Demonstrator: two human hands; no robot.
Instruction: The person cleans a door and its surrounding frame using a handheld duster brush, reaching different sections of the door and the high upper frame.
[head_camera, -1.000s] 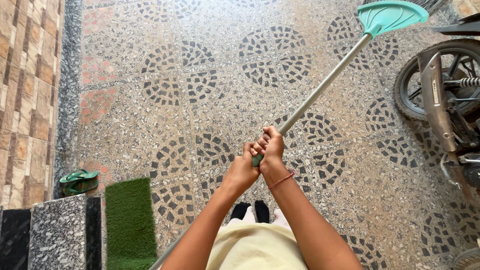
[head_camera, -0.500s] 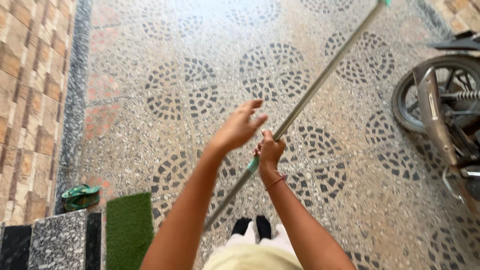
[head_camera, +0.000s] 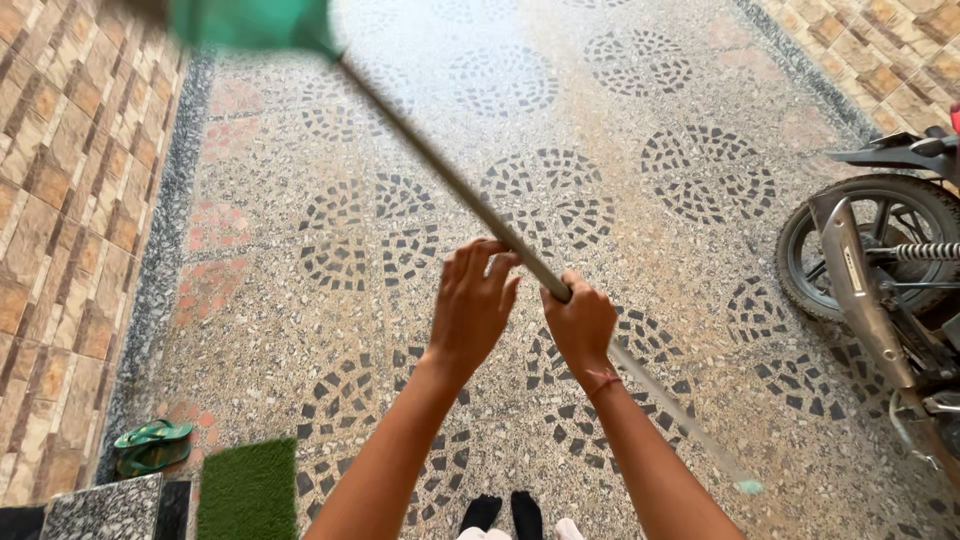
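Note:
A broom with a teal head (head_camera: 250, 22) at the top left has a long grey metal handle (head_camera: 430, 165) running diagonally down to a teal end cap (head_camera: 748, 487) at the lower right. My right hand (head_camera: 582, 325) is closed around the handle near its middle. My left hand (head_camera: 475, 305) is just left of it, fingers stretched out with their tips touching the handle from below. The broom head is blurred and lifted off the patterned stone floor (head_camera: 300, 300).
A motorcycle's rear wheel (head_camera: 800, 262) and exhaust pipe (head_camera: 860, 300) stand at the right. Green sandals (head_camera: 150, 445), a green grass mat (head_camera: 250, 490) and a granite step (head_camera: 100, 510) lie at the lower left beside a brick-tiled wall (head_camera: 60, 200). My black-socked feet (head_camera: 500, 512) show at the bottom.
The broom head has swung from the upper right across to the upper left. My left hand let go of the handle and has come back against it. My right hand kept its grip.

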